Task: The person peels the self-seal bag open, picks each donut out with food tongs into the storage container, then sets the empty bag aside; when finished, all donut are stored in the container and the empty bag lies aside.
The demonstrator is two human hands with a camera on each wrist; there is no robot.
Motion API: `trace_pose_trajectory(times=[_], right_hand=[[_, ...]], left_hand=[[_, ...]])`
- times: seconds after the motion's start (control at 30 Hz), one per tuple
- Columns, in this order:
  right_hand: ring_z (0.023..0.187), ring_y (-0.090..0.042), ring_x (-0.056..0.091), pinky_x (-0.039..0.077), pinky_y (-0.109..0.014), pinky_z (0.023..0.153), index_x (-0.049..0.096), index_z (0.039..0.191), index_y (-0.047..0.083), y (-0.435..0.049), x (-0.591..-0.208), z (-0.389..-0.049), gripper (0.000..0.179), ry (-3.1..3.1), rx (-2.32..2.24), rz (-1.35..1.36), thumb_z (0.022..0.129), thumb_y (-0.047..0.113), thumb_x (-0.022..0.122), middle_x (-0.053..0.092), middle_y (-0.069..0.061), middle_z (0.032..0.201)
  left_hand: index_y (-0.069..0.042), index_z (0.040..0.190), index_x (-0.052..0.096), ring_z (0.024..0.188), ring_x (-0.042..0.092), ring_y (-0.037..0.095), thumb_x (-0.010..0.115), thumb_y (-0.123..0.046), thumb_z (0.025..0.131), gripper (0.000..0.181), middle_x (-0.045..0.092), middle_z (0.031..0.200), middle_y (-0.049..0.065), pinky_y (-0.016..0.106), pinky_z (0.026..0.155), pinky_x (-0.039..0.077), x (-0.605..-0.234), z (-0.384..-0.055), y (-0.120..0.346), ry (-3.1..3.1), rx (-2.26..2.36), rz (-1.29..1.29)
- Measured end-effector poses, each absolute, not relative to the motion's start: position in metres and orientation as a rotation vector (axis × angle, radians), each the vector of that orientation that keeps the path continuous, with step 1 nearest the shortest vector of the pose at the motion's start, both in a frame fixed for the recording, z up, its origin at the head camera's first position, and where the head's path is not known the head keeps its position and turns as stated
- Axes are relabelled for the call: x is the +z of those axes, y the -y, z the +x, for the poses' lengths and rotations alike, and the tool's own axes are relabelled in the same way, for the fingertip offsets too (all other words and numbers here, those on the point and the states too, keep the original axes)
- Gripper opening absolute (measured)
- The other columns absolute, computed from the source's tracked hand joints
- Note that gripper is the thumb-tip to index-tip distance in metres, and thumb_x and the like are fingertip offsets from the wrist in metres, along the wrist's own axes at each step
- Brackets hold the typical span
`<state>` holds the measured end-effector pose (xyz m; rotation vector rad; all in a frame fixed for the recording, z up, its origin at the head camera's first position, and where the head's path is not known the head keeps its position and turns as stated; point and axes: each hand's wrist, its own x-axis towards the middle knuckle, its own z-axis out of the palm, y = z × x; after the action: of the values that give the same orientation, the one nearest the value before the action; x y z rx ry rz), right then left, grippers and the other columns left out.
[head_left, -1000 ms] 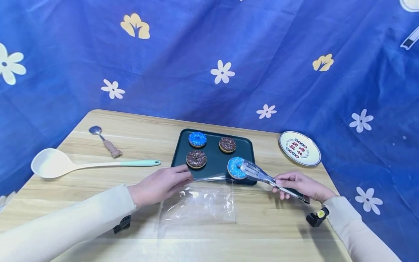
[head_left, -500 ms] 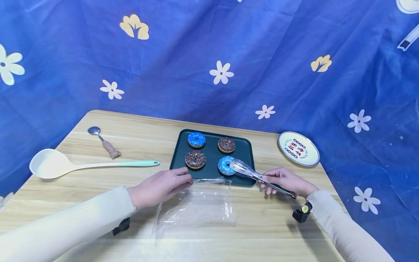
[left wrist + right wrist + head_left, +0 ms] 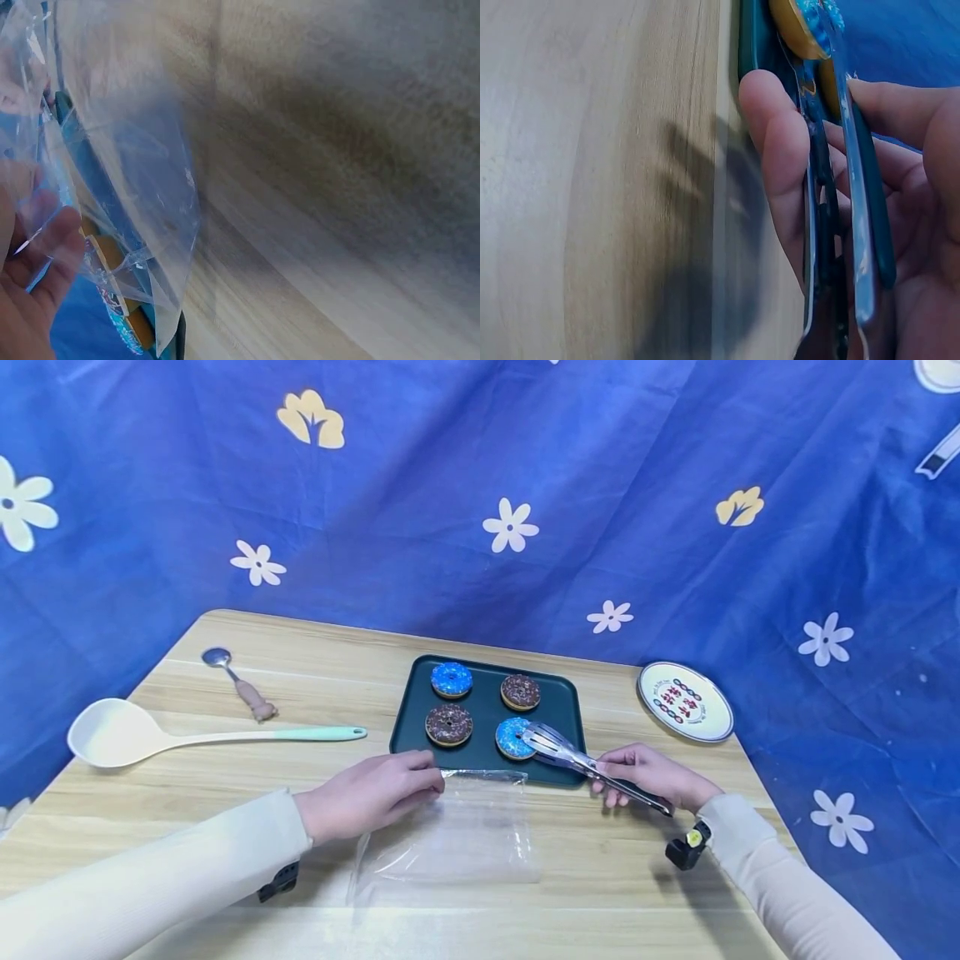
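Observation:
My right hand [image 3: 648, 772] grips metal serving tongs [image 3: 555, 746]. Their slotted head is over a light-blue frosted donut [image 3: 512, 739] at the front right of a dark green tray [image 3: 486, 703]. In the right wrist view, that donut's yellow base [image 3: 793, 30] shows between the tong arms, pressed between thumb and fingers. My left hand [image 3: 371, 793] pinches the upper left edge of a clear plastic bag [image 3: 465, 835] in front of the tray. Through the film, the left wrist view shows the tray's edge and donuts. Also on the tray are a darker blue donut [image 3: 452, 679] and two chocolate ones [image 3: 448, 725].
A white ladle [image 3: 112, 732] with a mint handle lies at the left. Behind it is a small spoon [image 3: 247, 693] with a brown figure handle. A patterned plate [image 3: 686, 702] sits by the right table edge, and a blue curtain [image 3: 420, 568] hangs behind.
My right hand has moved left with the tongs and the light-blue donut, mostly in the first half second. My left hand stays at the bag's edge; the bag lies slightly flatter.

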<state>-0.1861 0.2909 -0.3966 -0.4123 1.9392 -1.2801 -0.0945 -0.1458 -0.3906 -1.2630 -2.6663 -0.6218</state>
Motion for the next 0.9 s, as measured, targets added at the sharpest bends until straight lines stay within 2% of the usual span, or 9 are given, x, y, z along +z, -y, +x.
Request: trace_pose_trajectory(times=[0.3, 0.5, 0.6, 0.67, 0.77, 0.9], right_hand=[[0.076, -0.008, 0.074, 0.062, -0.02, 0.068, 0.053, 0.136, -0.019, -0.296, -0.39, -0.187, 0.046, -1.921, -1.274, -0.424, 0.111, 0.02, 0.051, 0.076, -0.014, 0.104], [0.075, -0.008, 0.074, 0.062, -0.02, 0.067, 0.051, 0.137, -0.021, -0.307, -0.389, -0.188, 0.049, -1.947, -1.303, -0.395, 0.11, 0.02, 0.053, 0.077, -0.01, 0.102], [0.076, -0.008, 0.074, 0.062, -0.02, 0.067, 0.052, 0.136, -0.02, -0.313, -0.388, -0.188, 0.049, -1.996, -1.297, -0.398, 0.11, 0.022, 0.054, 0.076, -0.012, 0.105], [0.078, -0.008, 0.073, 0.061, -0.021, 0.067, 0.052, 0.137, -0.018, -0.318, -0.387, -0.187, 0.05, -2.048, -1.289, -0.392, 0.11, 0.024, 0.055, 0.076, -0.013, 0.107], [0.082, -0.01, 0.074, 0.064, -0.027, 0.072, 0.052, 0.14, -0.014, -0.327, -0.386, -0.185, 0.05, -2.165, -1.291, -0.379, 0.11, 0.025, 0.056, 0.075, -0.015, 0.109], [0.091, -0.013, 0.075, 0.065, -0.032, 0.08, 0.051, 0.144, -0.011, -0.336, -0.387, -0.182, 0.049, -2.395, -1.325, -0.356, 0.108, 0.023, 0.059, 0.076, -0.01, 0.111]], left_hand=[[-0.015, 0.106, 0.073, 0.084, 0.057, 0.004, 0.073, -0.015, 0.098, 0.009, 0.064, 0.094, -0.007, 0.022, 0.077, 0.059, -0.391, -0.096, 0.147, 2.649, -0.58, -1.281], [-0.013, 0.12, 0.072, 0.092, 0.062, 0.008, 0.068, -0.024, 0.102, 0.021, 0.068, 0.104, -0.003, 0.029, 0.084, 0.061, -0.385, -0.091, 0.147, 2.691, -0.513, -1.282], [-0.013, 0.134, 0.066, 0.107, 0.065, 0.013, 0.063, -0.035, 0.105, 0.037, 0.069, 0.12, 0.0, 0.037, 0.093, 0.06, -0.382, -0.084, 0.147, 2.719, -0.475, -1.286], [-0.015, 0.147, 0.058, 0.123, 0.062, 0.018, 0.06, -0.044, 0.105, 0.051, 0.065, 0.137, 0.003, 0.043, 0.102, 0.058, -0.381, -0.079, 0.149, 2.745, -0.431, -1.297], [-0.023, 0.161, 0.041, 0.147, 0.05, 0.027, 0.056, -0.053, 0.105, 0.065, 0.049, 0.161, 0.008, 0.055, 0.114, 0.049, -0.381, -0.073, 0.153, 2.789, -0.38, -1.353], [-0.033, 0.167, 0.026, 0.16, 0.033, 0.03, 0.047, -0.059, 0.106, 0.069, 0.032, 0.172, 0.008, 0.061, 0.124, 0.037, -0.385, -0.067, 0.156, 2.86, -0.356, -1.429]])
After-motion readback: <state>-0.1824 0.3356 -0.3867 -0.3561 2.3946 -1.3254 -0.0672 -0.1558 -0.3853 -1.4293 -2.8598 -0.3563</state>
